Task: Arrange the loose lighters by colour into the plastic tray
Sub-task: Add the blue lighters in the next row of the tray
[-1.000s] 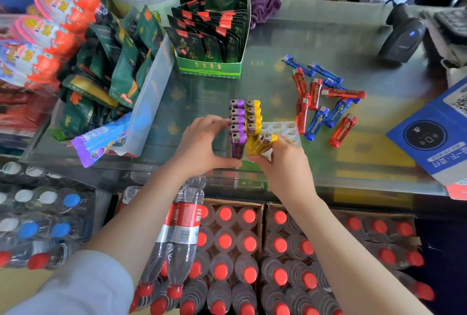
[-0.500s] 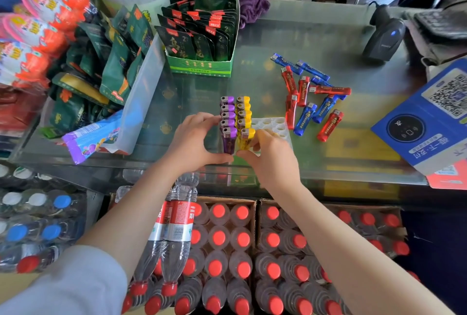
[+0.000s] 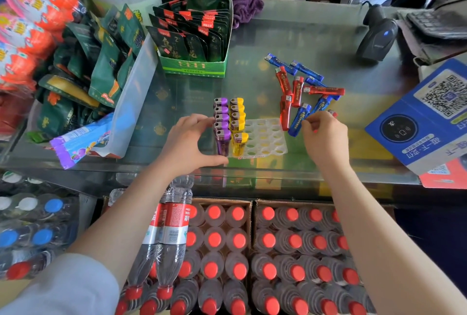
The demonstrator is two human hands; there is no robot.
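Loose lighters (image 3: 300, 92) lie at 1 o'clock from the tray (image 3: 265, 138); right hand (image 3: 324, 138), nearer, pinches at a blue lighter (image 3: 298, 120) angled 1–7 o'clock; left hand (image 3: 187, 145) grips the purple row (image 3: 221, 122)

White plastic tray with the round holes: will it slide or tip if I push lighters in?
The thin white plastic tray probably slides easily on the smooth glass counter; the left hand seems to steady it. Upright purple lighters may topple.
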